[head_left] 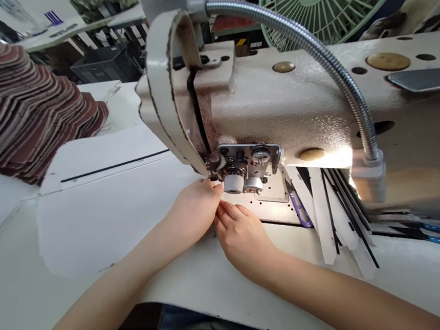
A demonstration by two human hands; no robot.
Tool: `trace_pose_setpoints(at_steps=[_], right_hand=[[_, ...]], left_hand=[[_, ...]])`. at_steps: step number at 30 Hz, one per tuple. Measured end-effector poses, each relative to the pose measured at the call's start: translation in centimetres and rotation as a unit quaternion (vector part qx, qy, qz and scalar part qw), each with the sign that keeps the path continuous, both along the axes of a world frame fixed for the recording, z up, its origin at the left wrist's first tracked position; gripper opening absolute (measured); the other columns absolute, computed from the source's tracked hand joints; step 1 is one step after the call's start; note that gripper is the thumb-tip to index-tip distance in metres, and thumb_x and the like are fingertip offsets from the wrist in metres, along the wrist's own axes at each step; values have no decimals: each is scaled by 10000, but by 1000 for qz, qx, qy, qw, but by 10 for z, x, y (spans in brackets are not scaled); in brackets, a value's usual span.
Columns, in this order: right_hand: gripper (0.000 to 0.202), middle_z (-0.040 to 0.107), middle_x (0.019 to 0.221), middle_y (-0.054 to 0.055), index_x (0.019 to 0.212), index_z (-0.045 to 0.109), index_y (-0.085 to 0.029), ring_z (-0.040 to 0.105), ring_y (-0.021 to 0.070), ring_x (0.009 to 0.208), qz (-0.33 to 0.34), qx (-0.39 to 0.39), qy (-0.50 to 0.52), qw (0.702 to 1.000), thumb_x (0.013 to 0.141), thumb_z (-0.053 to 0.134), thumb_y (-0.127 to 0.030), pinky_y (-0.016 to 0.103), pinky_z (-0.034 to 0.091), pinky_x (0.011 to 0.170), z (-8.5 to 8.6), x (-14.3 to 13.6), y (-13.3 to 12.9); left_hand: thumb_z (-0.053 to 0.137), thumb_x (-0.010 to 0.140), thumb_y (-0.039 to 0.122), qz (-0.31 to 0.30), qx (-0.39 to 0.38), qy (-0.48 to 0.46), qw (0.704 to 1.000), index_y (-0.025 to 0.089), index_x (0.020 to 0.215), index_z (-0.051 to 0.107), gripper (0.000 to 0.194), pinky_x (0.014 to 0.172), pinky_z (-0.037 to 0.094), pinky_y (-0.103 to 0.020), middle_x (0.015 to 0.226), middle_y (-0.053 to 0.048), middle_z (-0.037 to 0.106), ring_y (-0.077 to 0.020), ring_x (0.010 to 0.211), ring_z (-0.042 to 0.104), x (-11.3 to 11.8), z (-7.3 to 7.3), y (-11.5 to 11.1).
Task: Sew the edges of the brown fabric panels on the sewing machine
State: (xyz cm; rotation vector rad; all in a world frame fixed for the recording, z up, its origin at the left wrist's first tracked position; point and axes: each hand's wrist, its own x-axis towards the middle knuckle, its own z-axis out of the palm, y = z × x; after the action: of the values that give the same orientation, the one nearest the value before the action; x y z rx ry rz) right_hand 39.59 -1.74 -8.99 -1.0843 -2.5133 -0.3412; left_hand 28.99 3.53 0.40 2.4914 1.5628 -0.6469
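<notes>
A cream sewing machine (294, 110) spans the upper right, its needle area low at the centre. My left hand (197, 206) is closed just below the needle area, with its fingertips partly hidden by the machine head. Touching or nearly touching it, my right hand (239, 233) has its fingers pressed together near the metal plate (273, 208). Whatever the fingertips of either hand pinch is too small or hidden to make out. Left of the hands lies a large white sheet (111, 217) with a black strip (115, 166) on it.
Purple thread snips (299, 205) lie right of the needle area, beside white pieces with black strips (325, 220). Blue-handled scissors (425, 235) are at the far right. Stacked brown fabric (32, 112) stands at the left. A green fan (314, 14) is behind the machine.
</notes>
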Motion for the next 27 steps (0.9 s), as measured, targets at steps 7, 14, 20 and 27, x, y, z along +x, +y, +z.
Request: trace_pose_setpoints(at_steps=[7, 14, 20, 27], right_hand=[[248, 706, 1054, 152, 1038, 679, -49, 581, 261, 1107, -11, -41, 19, 999, 892, 480, -68, 337, 508, 826, 0, 0, 1], [338, 654, 1192, 187, 1179, 617, -3, 572, 272, 1100, 9, -76, 62, 995, 894, 446, -65, 381, 497, 813, 6, 6, -6], [317, 687, 1117, 174, 1128, 638, 19, 599, 258, 1020, 13, -56, 42, 997, 915, 418, -67, 353, 502, 791, 6, 5, 2], [305, 689, 1104, 173, 1086, 657, 14, 586, 271, 1053, -5, -53, 39, 998, 909, 423, -68, 356, 496, 809, 6, 4, 8]], left_hand=[[371, 878, 53, -31, 45, 29, 998, 92, 1036, 626, 303, 715, 464, -316, 866, -126, 653, -255, 861, 629, 3, 2, 0], [413, 885, 89, -80, 39, 13, 996, 188, 1037, 613, 270, 707, 478, -323, 964, -80, 663, -229, 855, 622, -22, 9, -9], [359, 877, 20, -47, 17, -16, 999, 142, 1059, 607, 331, 768, 505, -315, 1031, -98, 645, -213, 910, 622, -20, -7, -11], [352, 859, 11, -30, 18, -47, 998, 129, 1076, 598, 349, 719, 509, -316, 989, -110, 658, -232, 887, 628, -15, -11, -5]])
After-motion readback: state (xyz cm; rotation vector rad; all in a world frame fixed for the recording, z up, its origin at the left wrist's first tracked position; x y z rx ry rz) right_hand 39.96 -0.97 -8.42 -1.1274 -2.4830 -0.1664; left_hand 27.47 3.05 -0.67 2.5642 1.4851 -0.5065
